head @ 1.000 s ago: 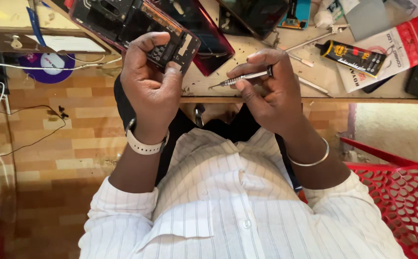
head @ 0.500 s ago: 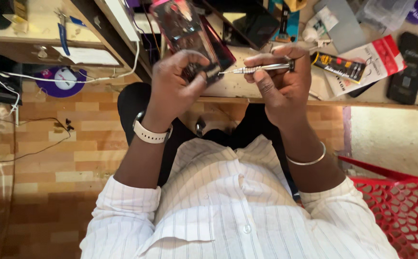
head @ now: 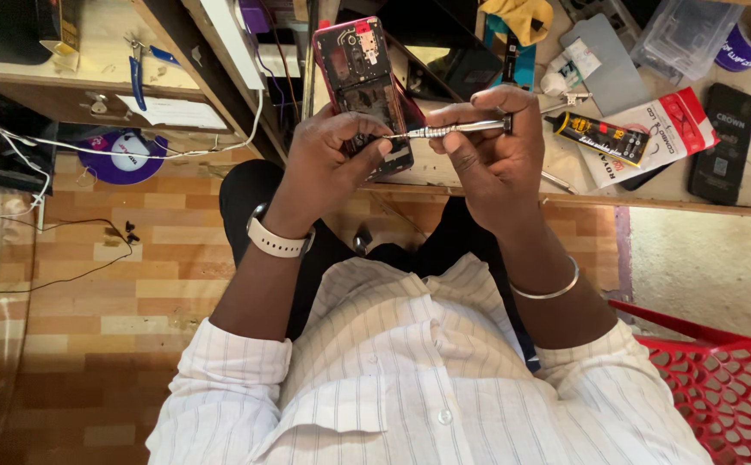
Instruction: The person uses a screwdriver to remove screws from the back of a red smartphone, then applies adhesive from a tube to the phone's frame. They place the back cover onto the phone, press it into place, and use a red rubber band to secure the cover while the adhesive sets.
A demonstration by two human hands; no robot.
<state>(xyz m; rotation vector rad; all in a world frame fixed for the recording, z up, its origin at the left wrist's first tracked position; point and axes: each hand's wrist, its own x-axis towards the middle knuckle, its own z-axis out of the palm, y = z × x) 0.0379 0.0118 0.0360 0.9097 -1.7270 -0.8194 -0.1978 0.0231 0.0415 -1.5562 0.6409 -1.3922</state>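
Observation:
My left hand (head: pixel 331 160) grips the lower end of an opened red phone (head: pixel 359 76) with its back cover off and its inner boards showing. It holds the phone upright above the desk edge. My right hand (head: pixel 493 148) pinches a slim metal screwdriver (head: pixel 449 129) lying level, its tip touching the phone's lower part beside my left thumb. A white watch sits on my left wrist and a metal bangle on my right.
On the wooden desk (head: pixel 651 194) lie a black glue tube (head: pixel 604 136), a white-and-red packet (head: pixel 673 127), a black phone (head: pixel 722 142), a clear plastic box (head: pixel 685 30) and a yellow cloth (head: pixel 524 15). Blue pliers (head: pixel 139 76) rest on a shelf at the left. A red chair (head: pixel 720 387) stands at the right.
The view has tilted so the desk sits lower in frame. The phone now stands upright, and the screwdriver tip has moved in to touch its lower part.

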